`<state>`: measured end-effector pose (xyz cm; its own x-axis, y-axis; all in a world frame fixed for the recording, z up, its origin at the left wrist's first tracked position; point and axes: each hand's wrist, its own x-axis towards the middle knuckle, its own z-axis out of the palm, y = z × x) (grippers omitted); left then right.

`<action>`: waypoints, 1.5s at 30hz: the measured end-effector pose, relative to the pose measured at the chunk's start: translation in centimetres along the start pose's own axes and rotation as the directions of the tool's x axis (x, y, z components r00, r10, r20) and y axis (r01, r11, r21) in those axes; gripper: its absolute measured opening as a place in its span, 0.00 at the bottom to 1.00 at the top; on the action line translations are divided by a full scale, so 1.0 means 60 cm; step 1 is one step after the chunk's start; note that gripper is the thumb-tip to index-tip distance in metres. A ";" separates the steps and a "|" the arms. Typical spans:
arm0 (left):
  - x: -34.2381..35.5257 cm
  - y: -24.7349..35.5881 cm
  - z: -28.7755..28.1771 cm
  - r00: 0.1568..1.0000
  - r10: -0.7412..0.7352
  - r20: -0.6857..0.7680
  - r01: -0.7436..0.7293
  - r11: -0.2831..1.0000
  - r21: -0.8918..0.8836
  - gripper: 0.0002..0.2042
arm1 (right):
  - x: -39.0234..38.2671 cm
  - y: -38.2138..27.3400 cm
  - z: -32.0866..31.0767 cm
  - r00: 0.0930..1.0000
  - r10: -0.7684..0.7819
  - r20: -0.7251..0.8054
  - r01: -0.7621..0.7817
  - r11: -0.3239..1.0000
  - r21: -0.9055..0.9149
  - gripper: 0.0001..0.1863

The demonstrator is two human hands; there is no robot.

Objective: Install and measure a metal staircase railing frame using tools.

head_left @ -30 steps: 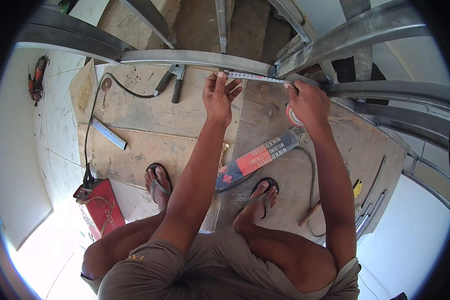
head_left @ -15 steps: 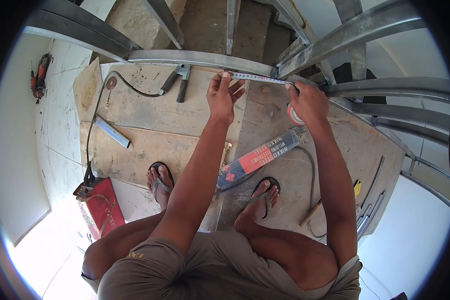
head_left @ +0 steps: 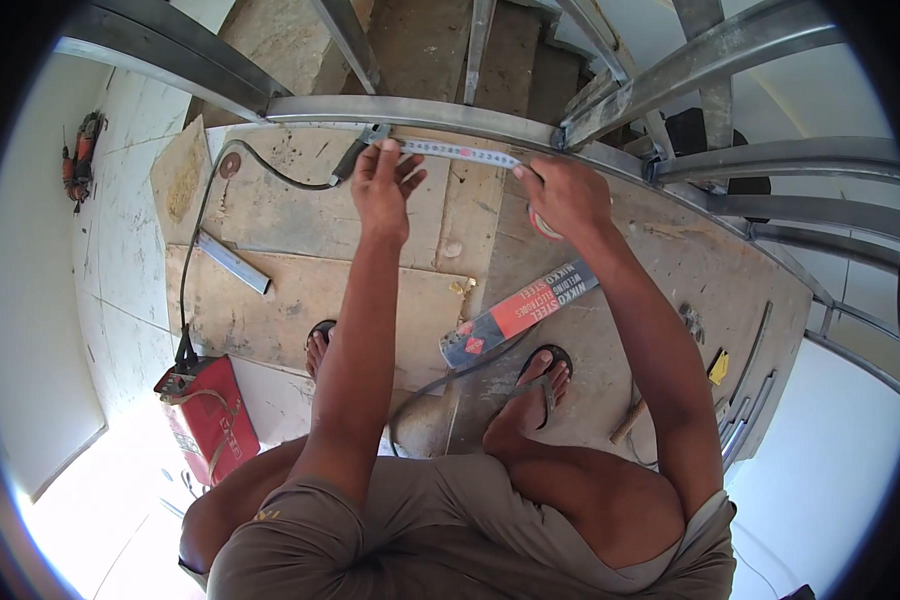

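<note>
Between my hands stretches the white blade of a tape measure (head_left: 460, 152), along the near side of the lower metal rail (head_left: 420, 116) of a steel frame. My left hand (head_left: 381, 200) pinches the blade's end between thumb and fingers, its other fingers loosely bent. Wrapped around the red tape case, mostly hidden under the palm, my right hand (head_left: 572, 198) has its thumb at the blade. A welding clamp (head_left: 353, 155) with a black handle lies just left of my left hand, which partly covers it.
A long dark-blue and red box (head_left: 515, 315) lies on the boards below my right hand. At left are a red welding machine (head_left: 215, 415) with a cable, a short metal tube (head_left: 233, 263) and a red power tool (head_left: 82, 165). Metal strips (head_left: 740, 425) lie at right. Steps drop beyond the rail.
Both hands have shifted left along the rail with the tape stretched between them. My left hand now covers part of the clamp.
</note>
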<state>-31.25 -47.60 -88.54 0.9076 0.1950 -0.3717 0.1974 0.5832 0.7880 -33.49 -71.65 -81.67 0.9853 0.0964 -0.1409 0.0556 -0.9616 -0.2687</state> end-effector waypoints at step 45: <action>0.084 0.052 -0.074 0.993 -0.012 0.116 0.019 0.998 -0.057 0.11 | 0.071 -0.114 0.037 0.980 0.143 -0.137 -0.139 0.990 0.038 0.20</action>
<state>-27.69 -41.30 -90.16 0.9421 0.0947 -0.3218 0.1933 0.6307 0.7516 -30.05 -64.11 -82.55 0.9959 -0.0784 -0.0459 -0.0883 -0.9552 -0.2824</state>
